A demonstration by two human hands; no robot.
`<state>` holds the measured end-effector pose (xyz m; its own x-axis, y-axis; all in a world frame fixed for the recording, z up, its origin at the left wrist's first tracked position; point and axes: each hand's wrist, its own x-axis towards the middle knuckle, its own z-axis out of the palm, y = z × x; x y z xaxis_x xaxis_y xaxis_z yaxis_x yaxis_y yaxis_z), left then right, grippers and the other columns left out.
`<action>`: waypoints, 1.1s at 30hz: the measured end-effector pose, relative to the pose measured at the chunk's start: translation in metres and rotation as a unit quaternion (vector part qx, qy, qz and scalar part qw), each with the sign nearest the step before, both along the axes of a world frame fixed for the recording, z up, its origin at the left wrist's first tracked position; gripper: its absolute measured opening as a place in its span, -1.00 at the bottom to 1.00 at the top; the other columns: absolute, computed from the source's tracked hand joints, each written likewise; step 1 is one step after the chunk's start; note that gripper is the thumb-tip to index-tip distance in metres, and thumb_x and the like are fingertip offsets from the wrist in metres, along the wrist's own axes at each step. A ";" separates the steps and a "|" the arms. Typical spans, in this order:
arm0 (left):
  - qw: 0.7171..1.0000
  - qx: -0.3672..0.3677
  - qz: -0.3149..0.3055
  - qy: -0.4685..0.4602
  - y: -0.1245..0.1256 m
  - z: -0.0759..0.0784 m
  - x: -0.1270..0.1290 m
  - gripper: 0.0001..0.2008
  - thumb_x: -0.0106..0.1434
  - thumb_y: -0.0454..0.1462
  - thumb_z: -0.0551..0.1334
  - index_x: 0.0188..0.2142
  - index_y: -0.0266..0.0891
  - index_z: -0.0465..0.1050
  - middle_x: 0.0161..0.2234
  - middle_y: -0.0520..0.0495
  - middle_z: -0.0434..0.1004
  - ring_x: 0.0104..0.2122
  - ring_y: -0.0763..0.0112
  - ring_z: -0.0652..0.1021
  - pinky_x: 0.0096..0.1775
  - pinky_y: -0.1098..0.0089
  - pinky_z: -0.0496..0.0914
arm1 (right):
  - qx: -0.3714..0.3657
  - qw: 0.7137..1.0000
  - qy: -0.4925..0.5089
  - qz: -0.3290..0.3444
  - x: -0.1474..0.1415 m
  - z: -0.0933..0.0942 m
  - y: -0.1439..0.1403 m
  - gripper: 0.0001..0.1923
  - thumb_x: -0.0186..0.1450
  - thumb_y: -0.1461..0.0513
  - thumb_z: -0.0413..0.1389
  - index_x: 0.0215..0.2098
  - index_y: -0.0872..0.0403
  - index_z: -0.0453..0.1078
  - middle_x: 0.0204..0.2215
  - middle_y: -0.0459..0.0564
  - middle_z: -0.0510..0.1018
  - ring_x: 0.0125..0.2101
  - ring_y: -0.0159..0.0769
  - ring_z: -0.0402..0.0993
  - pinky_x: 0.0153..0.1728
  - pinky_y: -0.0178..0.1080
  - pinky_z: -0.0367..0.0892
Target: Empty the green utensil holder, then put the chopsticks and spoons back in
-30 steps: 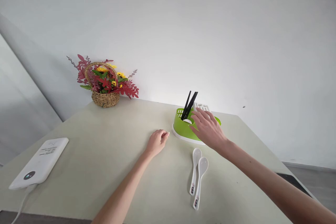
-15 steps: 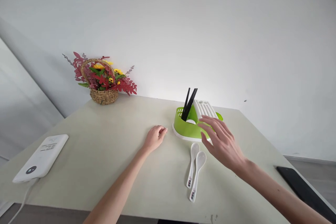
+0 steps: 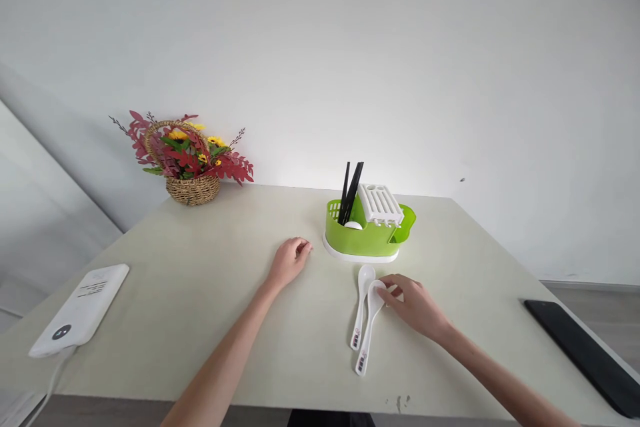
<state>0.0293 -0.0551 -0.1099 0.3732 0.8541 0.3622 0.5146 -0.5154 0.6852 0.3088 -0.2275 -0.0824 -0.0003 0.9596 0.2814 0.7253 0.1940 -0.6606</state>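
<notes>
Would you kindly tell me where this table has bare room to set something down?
Bare: between flower basket and green holder; between white device and left hand. Crowded: right hand at two spoons; phone at the right edge.
</notes>
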 end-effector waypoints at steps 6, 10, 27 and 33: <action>1.000 -0.005 0.001 0.005 0.000 0.001 0.001 -0.67 0.42 -0.07 0.10 -0.34 -0.16 0.52 -0.32 -0.10 0.65 -0.31 0.26 0.59 -0.22 0.32 0.41 | -0.026 0.998 0.050 0.011 -0.001 0.013 -0.008 -0.75 0.45 0.20 0.03 -0.31 -0.09 0.52 -0.47 -0.09 0.69 -0.47 -0.16 0.67 -0.60 -0.26 0.49; 1.000 0.000 0.001 0.009 -0.001 0.000 0.001 -0.67 0.43 -0.08 0.10 -0.36 -0.15 0.50 -0.33 -0.09 0.65 -0.30 0.24 0.59 -0.21 0.31 0.40 | -0.005 0.999 0.030 -0.022 0.000 0.072 -0.018 -0.78 0.44 0.10 0.12 -0.28 -0.06 0.58 -0.37 -0.03 0.72 -0.41 -0.16 0.68 -0.44 -0.23 0.55; 1.000 0.026 -0.009 0.009 -0.001 -0.008 -0.002 -0.68 0.47 -0.11 0.10 -0.36 -0.14 0.50 -0.36 -0.07 0.63 -0.31 0.26 0.57 -0.19 0.29 0.39 | 0.409 0.864 -0.269 -0.121 -0.056 0.163 0.075 -0.81 0.45 0.28 0.09 -0.22 0.01 0.56 -0.34 -0.15 0.70 -0.54 -0.47 0.47 -0.56 -0.33 0.10; 0.999 0.025 -0.007 0.019 0.000 -0.011 -0.001 -0.66 0.47 -0.08 0.10 -0.35 -0.14 0.52 -0.36 -0.09 0.63 -0.31 0.25 0.57 -0.21 0.29 0.39 | 0.382 0.865 -0.315 -0.085 -0.066 0.111 0.096 -0.72 0.41 0.41 0.01 -0.30 0.02 0.51 -0.49 -0.15 0.61 -0.53 -0.44 0.40 -0.49 -0.29 0.01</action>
<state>0.0283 -0.0551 -0.1212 0.3993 0.8296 0.3903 0.5318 -0.5564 0.6384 0.2423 -0.1318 0.0290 -0.2613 0.4955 0.8284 0.9554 0.2551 0.1488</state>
